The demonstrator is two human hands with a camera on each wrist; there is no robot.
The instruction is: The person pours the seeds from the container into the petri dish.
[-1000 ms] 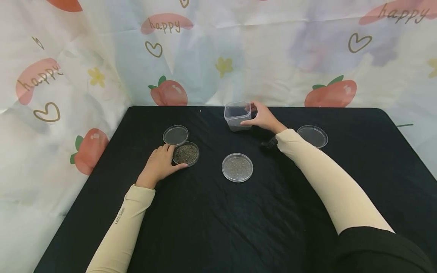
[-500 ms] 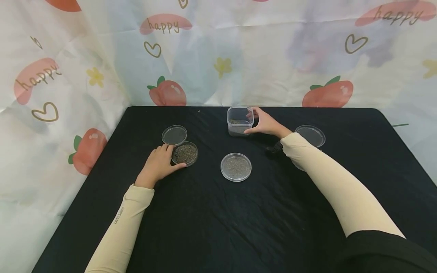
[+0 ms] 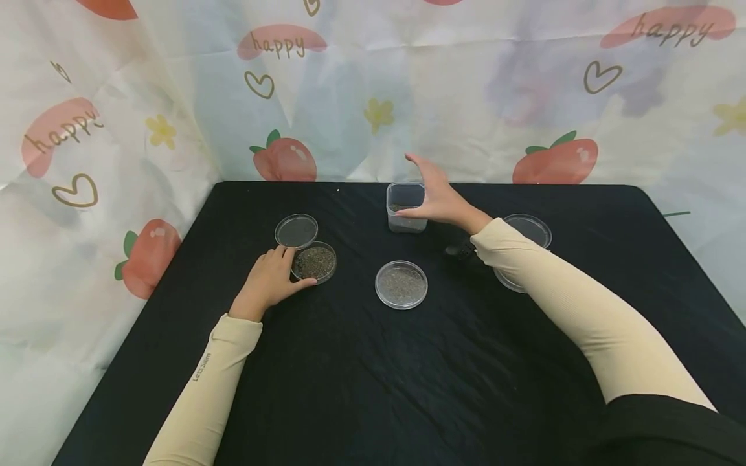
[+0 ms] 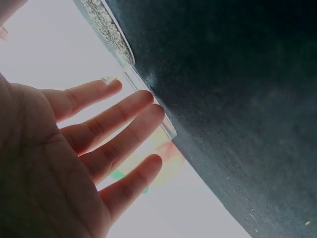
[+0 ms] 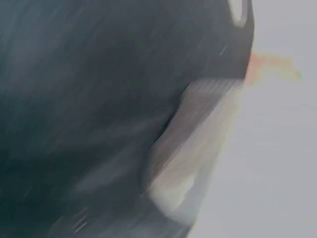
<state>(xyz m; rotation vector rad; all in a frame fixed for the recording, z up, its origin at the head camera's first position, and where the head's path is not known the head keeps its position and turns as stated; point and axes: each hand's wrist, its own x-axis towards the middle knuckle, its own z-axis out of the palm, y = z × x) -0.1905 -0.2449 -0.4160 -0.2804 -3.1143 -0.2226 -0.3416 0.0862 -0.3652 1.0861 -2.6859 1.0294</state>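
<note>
At the left in the head view, my left hand (image 3: pixel 262 279) rests beside a round clear petri dish (image 3: pixel 315 263) of dark granules, thumb at its near side and fingertips at its far-left edge. The left wrist view shows the fingers fairly straight and spread in front of a clear petri dish lid (image 4: pixel 170 131). At the back, my right hand (image 3: pixel 440 194) has its thumb and fingers spread wide, partly covering a clear square plastic tub (image 3: pixel 402 224) with greyish contents. That tub stands on the table. The right wrist view is blurred.
A second petri dish (image 3: pixel 401 285) with pale granules sits mid-table. One clear lid (image 3: pixel 296 230) lies behind the left dish, another clear round piece (image 3: pixel 529 228) at the right. A third round piece (image 3: pixel 508 281) is partly under the right sleeve. Black cloth (image 3: pixel 350 375) covers the table.
The right hand set the tub, tilted at first, upright on the table, then let go and spread its fingers upward. The left hand has stayed by its dish.
</note>
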